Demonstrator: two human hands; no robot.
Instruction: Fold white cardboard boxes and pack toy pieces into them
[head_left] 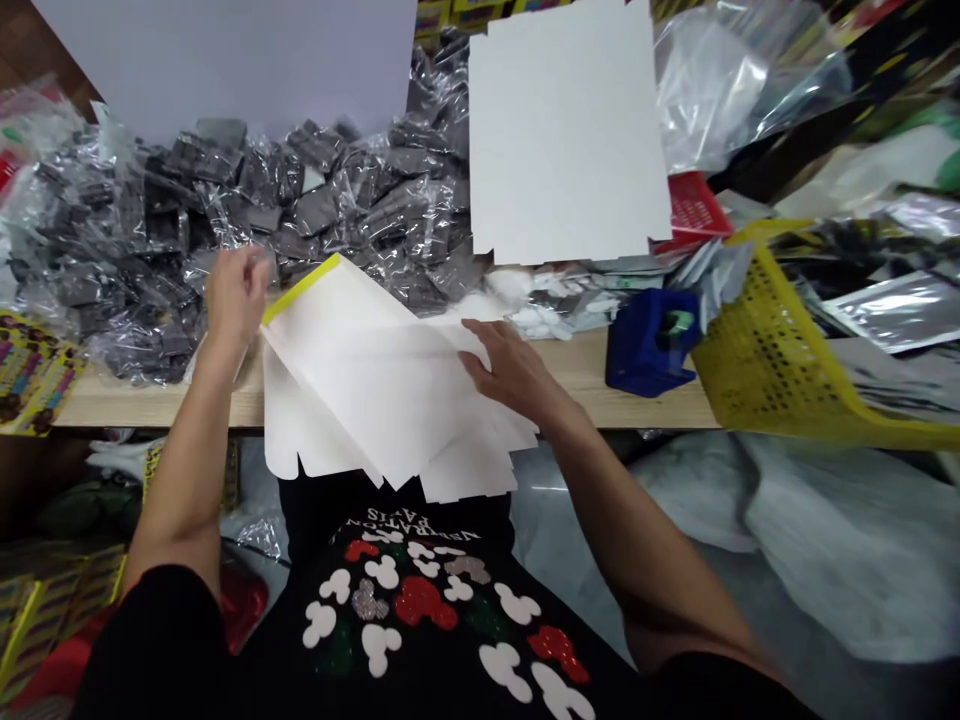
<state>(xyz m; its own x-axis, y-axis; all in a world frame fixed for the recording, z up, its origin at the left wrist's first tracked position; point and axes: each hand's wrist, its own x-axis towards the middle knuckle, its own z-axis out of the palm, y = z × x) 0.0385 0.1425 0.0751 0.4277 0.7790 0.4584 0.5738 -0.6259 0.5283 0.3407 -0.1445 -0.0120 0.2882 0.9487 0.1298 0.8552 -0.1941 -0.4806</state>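
White die-cut card blanks (390,390) lie fanned on each other at the table's front edge, overhanging toward my body. One shows a yellow edge strip at its upper left. My right hand (517,372) rests at the right side of these blanks, thumb and fingers apart. Just left of the yellow strip, my left hand (238,292) is raised with its fingers curled together; blur hides whatever may be in them. Behind it spreads a heap of dark grey pieces in clear plastic wrap (322,210).
Another white card blank (566,140) lies at the back right. A blue tape dispenser (651,345) stands near the front edge, beside a yellow perforated basket (772,340) holding silvery pouches. Clear plastic bags (712,90) lie behind. Colourful printed packaging (34,370) sits at the left.
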